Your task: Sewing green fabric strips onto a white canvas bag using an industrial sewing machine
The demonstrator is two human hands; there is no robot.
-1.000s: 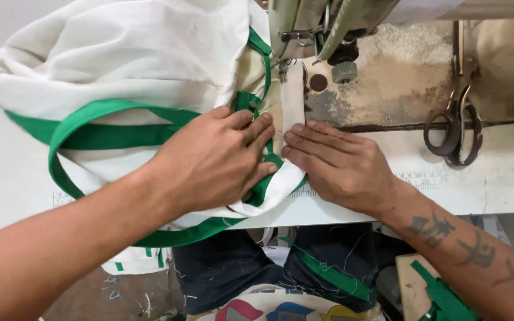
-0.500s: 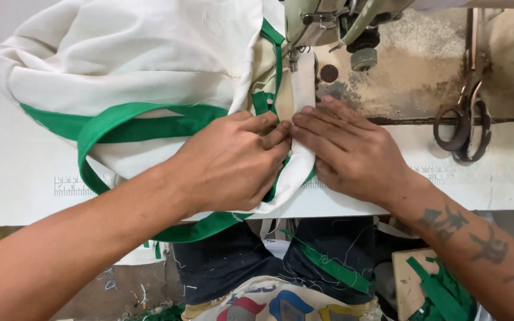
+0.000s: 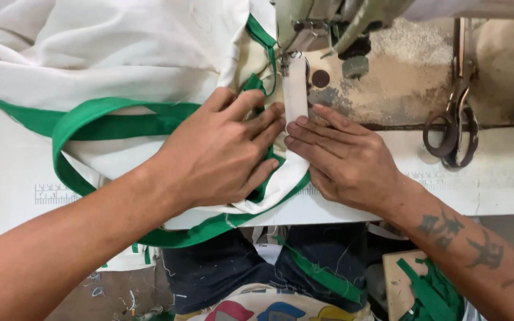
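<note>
A white cloth bag (image 3: 108, 53) with green trim and a green strap (image 3: 108, 119) lies bunched on the sewing table (image 3: 495, 184). My left hand (image 3: 224, 151) presses flat on the cloth and its green edge, fingers pointing toward the needle. My right hand (image 3: 343, 157) lies flat beside it, fingertips on a narrow white strip (image 3: 295, 95) that runs under the presser foot of the sewing machine (image 3: 322, 30). Both hands press the fabric down; neither grips it.
Dark scissors (image 3: 453, 128) lie on the machine bed at right. Sawdust-like lint covers the bed behind them. Green strap scraps (image 3: 429, 291) sit in a box at lower right. My lap with dark trousers and a green strip (image 3: 322, 273) shows below the table edge.
Both hands have stayed pressed on the fabric by the needle. The view has shifted, so hands and machine sit further right and lower in frame.
</note>
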